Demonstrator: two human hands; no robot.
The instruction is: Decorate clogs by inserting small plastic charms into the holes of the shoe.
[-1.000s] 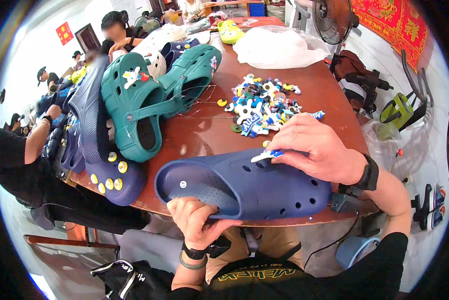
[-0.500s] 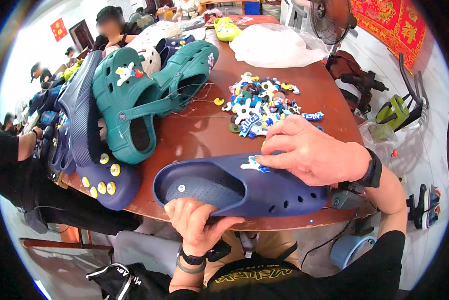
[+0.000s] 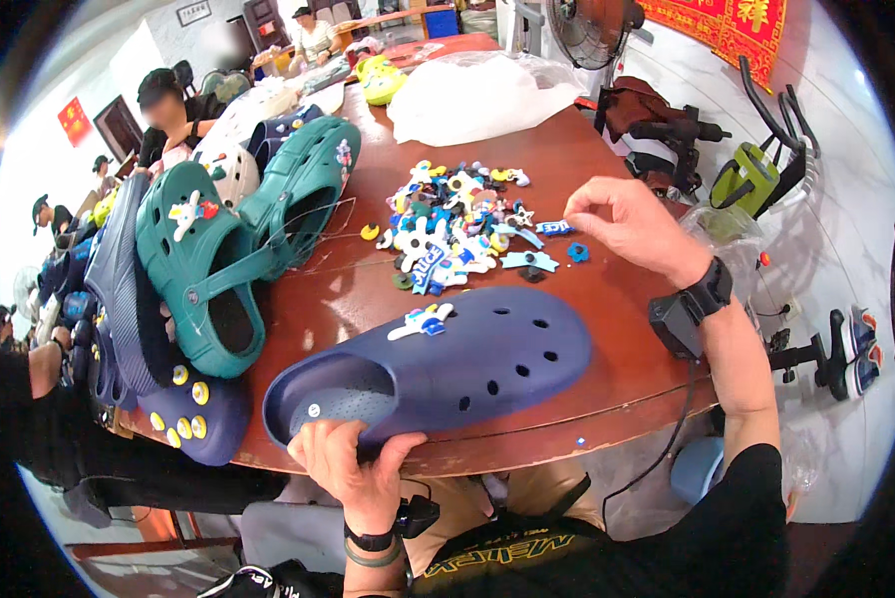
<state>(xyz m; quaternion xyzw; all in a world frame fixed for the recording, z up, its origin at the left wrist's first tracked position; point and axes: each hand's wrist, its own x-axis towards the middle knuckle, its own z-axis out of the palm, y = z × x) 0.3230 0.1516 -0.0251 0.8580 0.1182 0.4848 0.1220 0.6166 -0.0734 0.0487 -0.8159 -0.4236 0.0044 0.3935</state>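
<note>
A navy blue clog point(image 3: 497, 339) lies along the table's near edge, its heel toward the left. My left hand point(image 3: 343, 463) grips the heel rim, with fingers inside and thumb along the outer side. A white charm with blue and yellow parts point(image 3: 423, 321) sits on top of the clog, by the foot opening. My right hand point(image 3: 627, 224) is raised off the clog, at the right side of a heap of shoe charms point(image 3: 457, 224). Its fingers are curled together near a blue lettered charm point(image 3: 555, 228); anything between the tips is hidden.
Green clogs point(image 3: 193, 269), joined by thin thread, stand at left beside a dark clog with its ridged sole showing point(image 3: 124, 289) and a navy one with yellow charms point(image 3: 203, 414). A white plastic bag point(image 3: 467, 100) lies farther back. Other people sit at far left.
My right hand has left the charm on the clog and moved up to the heap. The clog's toe now tilts farther upward. My left hand keeps its hold while the view has shifted.
</note>
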